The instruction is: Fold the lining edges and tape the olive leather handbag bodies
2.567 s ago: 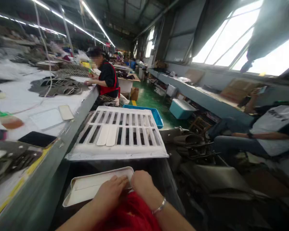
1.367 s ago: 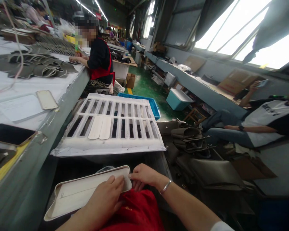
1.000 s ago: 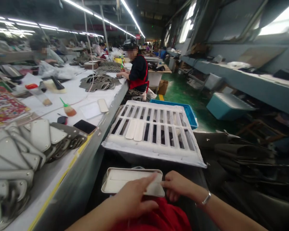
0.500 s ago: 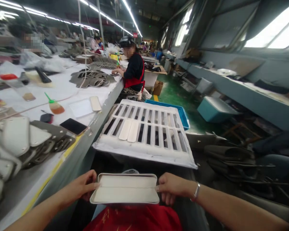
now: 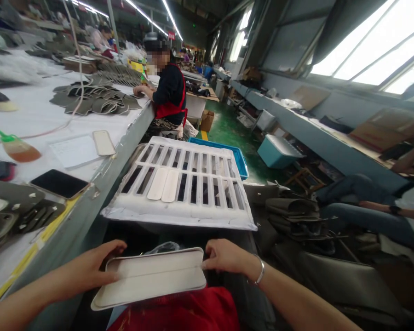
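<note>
A cream-coloured panel [image 5: 155,275] with rounded corners and a lengthwise crease is held in front of my body, tilted with its left end lower. My left hand [image 5: 98,266] grips its left end, thumb on the upper face and index finger reaching past the far edge. At the right end, my right hand [image 5: 226,258] pinches the edge between thumb and curled fingers. Two similar cream strips [image 5: 163,185] lie side by side on the white slatted rack [image 5: 179,215] just beyond my hands.
To my left runs a worktable [image 5: 60,124] with a phone [image 5: 60,183], a glue bottle [image 5: 20,149], a paper sheet and dark cut pieces. A co-worker [image 5: 169,87] sits at its far side. Blue bin [image 5: 242,164] stands behind the rack; dark bags [image 5: 291,211] lie to the right.
The view has turned to the right, so the table and rack appear farther left. The panel has tilted, its left end dropping, and my left index finger has lifted away from it.
</note>
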{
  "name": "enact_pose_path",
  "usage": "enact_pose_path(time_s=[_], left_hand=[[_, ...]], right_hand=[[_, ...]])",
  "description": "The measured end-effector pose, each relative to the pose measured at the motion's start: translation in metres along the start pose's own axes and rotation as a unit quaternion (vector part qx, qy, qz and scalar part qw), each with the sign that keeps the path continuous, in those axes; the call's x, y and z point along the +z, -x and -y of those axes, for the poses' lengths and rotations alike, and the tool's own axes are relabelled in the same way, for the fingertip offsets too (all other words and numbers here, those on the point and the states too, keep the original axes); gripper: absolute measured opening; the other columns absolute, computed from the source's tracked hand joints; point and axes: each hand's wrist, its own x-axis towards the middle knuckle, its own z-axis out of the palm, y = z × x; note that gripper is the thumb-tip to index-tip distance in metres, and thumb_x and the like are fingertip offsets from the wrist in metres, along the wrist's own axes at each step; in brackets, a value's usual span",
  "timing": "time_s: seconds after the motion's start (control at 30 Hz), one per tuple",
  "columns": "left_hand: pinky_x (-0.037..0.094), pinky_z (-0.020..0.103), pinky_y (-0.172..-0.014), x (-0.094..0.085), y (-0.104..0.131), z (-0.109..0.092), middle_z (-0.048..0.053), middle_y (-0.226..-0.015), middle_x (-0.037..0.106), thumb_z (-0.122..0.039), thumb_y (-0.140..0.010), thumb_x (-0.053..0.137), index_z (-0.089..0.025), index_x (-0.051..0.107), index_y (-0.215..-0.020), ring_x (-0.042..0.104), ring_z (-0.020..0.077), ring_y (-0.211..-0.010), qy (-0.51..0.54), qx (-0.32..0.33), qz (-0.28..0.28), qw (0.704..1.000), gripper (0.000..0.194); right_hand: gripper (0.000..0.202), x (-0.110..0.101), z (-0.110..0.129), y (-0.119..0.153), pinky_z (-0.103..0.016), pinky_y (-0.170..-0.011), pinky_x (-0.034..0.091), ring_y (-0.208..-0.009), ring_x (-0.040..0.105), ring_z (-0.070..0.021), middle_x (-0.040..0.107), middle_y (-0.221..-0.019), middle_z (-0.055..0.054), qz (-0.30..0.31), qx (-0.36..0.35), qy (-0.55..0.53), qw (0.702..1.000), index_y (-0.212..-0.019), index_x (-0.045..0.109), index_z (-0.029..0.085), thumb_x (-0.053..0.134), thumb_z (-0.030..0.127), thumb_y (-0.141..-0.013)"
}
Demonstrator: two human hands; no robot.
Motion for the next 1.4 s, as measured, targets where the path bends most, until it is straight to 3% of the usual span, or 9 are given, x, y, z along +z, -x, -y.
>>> enact_pose_path(time_s=[0.07, 0.13, 0.27, 0.43, 0.6, 0.8, 1.1, 1.23, 1.4], left_hand=[[0.027, 0.035, -0.104, 0.008, -0.015, -0.036, 0.008, -0.133, 0.044, -0.038, -0.071, 0.059, -0.019, 0.043, -0.128, 0.041, 0.0235, -0.121, -0.073, 0.068, 0.009, 0.995, 0.061], [0.029, 0.034, -0.103, 0.025, -0.033, -0.072, 0.005, -0.13, 0.048, -0.037, -0.076, 0.053, -0.02, 0.047, -0.127, 0.044, 0.0219, -0.118, -0.102, 0.14, 0.043, 0.984, 0.053], [0.042, 0.025, -0.085, 0.057, -0.06, -0.112, 0.001, -0.103, 0.065, -0.026, -0.079, 0.047, -0.022, 0.065, -0.104, 0.059, 0.0177, -0.092, -0.07, 0.223, 0.152, 0.96, 0.031], [0.041, 0.022, -0.078, 0.067, -0.063, -0.109, -0.002, -0.095, 0.067, -0.02, -0.08, 0.042, -0.023, 0.067, -0.099, 0.06, 0.0167, -0.087, -0.049, 0.243, 0.166, 0.955, 0.031], [0.041, 0.023, -0.071, 0.074, -0.051, -0.106, 0.001, -0.087, 0.067, -0.016, -0.08, 0.04, -0.02, 0.067, -0.093, 0.061, 0.0177, -0.078, -0.118, 0.278, 0.138, 0.943, 0.03], [0.04, 0.027, -0.087, 0.092, -0.046, -0.102, 0.003, -0.106, 0.064, -0.016, -0.08, 0.039, -0.021, 0.062, -0.103, 0.058, 0.0206, -0.096, -0.172, 0.262, 0.097, 0.945, 0.033], [0.041, 0.034, -0.091, 0.104, -0.042, -0.099, 0.012, -0.115, 0.058, -0.012, -0.082, 0.033, -0.014, 0.055, -0.114, 0.054, 0.0233, -0.105, -0.272, 0.238, 0.062, 0.93, 0.039], [0.04, 0.036, -0.092, 0.095, -0.04, -0.099, 0.012, -0.115, 0.058, -0.012, -0.082, 0.034, -0.014, 0.052, -0.118, 0.053, 0.0248, -0.106, -0.263, 0.241, 0.071, 0.932, 0.041], [0.042, 0.026, -0.086, 0.06, -0.041, -0.095, 0.003, -0.103, 0.063, -0.011, -0.079, 0.038, -0.02, 0.06, -0.102, 0.058, 0.0187, -0.096, -0.16, 0.284, 0.157, 0.932, 0.033]], right_hand=[[0.056, -0.004, 0.003, 0.001, -0.023, -0.062, 0.047, -0.072, 0.061, -0.0145, 0.064, -0.095, -0.007, -0.095, -0.089, 0.076, 0.989, -0.114, 0.052, 0.015, 0.067, 0.042, -0.068], [0.05, -0.003, 0.007, -0.001, -0.024, -0.074, 0.046, -0.084, 0.059, -0.0148, 0.06, -0.108, -0.008, -0.137, -0.174, 0.131, 0.966, -0.119, 0.051, 0.017, 0.062, 0.037, -0.074], [0.023, 0.008, 0.016, -0.009, -0.025, -0.077, 0.041, -0.085, 0.057, -0.0156, 0.065, -0.088, -0.005, -0.111, -0.258, 0.283, 0.917, -0.089, 0.064, 0.015, 0.045, 0.027, -0.087], [0.031, 0.015, 0.015, -0.012, -0.023, -0.069, 0.038, -0.078, 0.056, -0.0145, 0.064, -0.08, -0.006, -0.097, -0.25, 0.36, 0.894, -0.081, 0.064, 0.014, 0.038, 0.026, -0.09], [0.03, 0.014, 0.009, -0.008, -0.023, -0.075, 0.039, -0.083, 0.055, -0.0138, 0.064, -0.087, -0.005, -0.078, -0.262, 0.32, 0.907, -0.092, 0.065, 0.017, 0.037, 0.03, -0.091], [0.035, 0.018, 0.004, 0.005, -0.025, -0.083, 0.04, -0.093, 0.055, -0.0161, 0.062, -0.099, -0.008, -0.081, -0.278, 0.304, 0.907, -0.105, 0.06, 0.014, 0.035, 0.032, -0.091], [0.022, -0.006, 0.02, -0.037, -0.02, -0.058, 0.036, -0.063, 0.053, -0.0103, 0.063, -0.069, -0.001, 0.01, -0.241, 0.243, 0.94, -0.075, 0.068, 0.013, 0.054, 0.029, -0.079], [0.023, -0.013, 0.029, -0.051, -0.019, -0.056, 0.037, -0.063, 0.054, -0.0106, 0.064, -0.069, -0.002, 0.087, -0.196, 0.219, 0.952, -0.08, 0.068, 0.011, 0.062, 0.032, -0.073], [0.039, -0.014, 0.025, -0.06, -0.018, -0.081, 0.041, -0.092, 0.058, -0.0135, 0.065, -0.102, -0.003, 0.184, -0.18, 0.066, 0.964, -0.113, 0.06, 0.013, 0.059, 0.029, -0.077]])
